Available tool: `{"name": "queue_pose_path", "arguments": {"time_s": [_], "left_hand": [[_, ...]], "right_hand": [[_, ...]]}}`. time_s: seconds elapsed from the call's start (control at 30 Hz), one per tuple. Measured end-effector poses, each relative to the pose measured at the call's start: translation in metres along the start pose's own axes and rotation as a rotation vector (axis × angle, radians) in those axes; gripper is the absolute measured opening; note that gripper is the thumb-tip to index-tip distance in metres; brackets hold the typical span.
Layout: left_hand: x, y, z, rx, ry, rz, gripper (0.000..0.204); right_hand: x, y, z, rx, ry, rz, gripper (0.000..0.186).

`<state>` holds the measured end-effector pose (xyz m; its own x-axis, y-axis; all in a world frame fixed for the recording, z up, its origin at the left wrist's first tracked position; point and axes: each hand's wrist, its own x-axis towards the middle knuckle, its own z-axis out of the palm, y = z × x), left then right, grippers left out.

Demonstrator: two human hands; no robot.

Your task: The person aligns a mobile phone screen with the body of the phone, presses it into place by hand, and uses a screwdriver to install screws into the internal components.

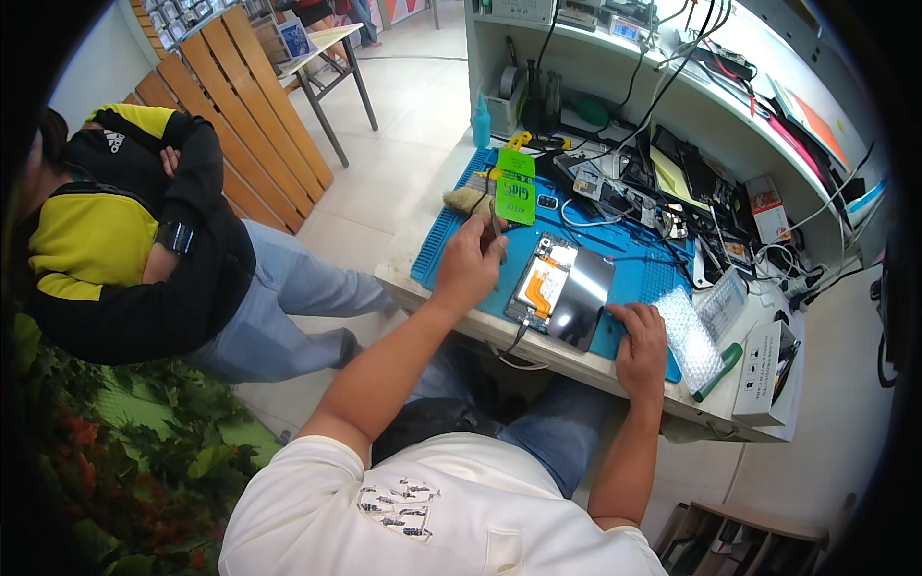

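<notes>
Left forearm extends forward and to the right; the left hand (468, 261) is raised near the mat's left part, thumb and fingers closed in a pinch on a slim tool (496, 219), its exact kind unclear. Right forearm rises steeply; the right hand (640, 348) rests palm down, fingers bent, index fingertip at the right edge of a dark panel (583, 300); any grip cannot be determined. An opened phone body (543, 285) lies on the blue mat (519, 252) beside the panel, long axes roughly parallel, far ends angled slightly right.
</notes>
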<state>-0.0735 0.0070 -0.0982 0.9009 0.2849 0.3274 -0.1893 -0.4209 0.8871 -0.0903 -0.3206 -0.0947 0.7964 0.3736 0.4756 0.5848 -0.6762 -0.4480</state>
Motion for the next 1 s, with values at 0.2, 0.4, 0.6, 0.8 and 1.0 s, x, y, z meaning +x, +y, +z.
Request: {"name": "queue_pose_path", "arguments": {"time_s": [0.2, 0.4, 0.6, 0.8, 1.0], "left_hand": [[-0.0001, -0.0053, -0.0003, 0.04, -0.005, 0.026, 0.023], [-0.0007, -0.0075, 0.0012, 0.031, 0.006, 0.028, 0.023], [-0.0011, -0.0046, 0.0001, 0.048, 0.001, 0.032, 0.023], [-0.0019, -0.0051, 0.0003, 0.058, 0.007, 0.026, 0.024], [-0.0033, -0.0024, 0.0031, -0.003, 0.013, 0.023, 0.022]], "right_hand": [[-0.0001, 0.0, -0.0009, 0.003, -0.006, -0.005, 0.052], [-0.0006, -0.0019, -0.0006, 0.01, 0.001, 0.002, 0.053], [-0.0008, -0.0016, -0.0008, 0.007, -0.001, -0.003, 0.053], [-0.0022, 0.0016, 0.0, -0.008, -0.009, 0.003, 0.053], [-0.0012, -0.001, -0.0001, 0.021, 0.001, 0.017, 0.053]]}}
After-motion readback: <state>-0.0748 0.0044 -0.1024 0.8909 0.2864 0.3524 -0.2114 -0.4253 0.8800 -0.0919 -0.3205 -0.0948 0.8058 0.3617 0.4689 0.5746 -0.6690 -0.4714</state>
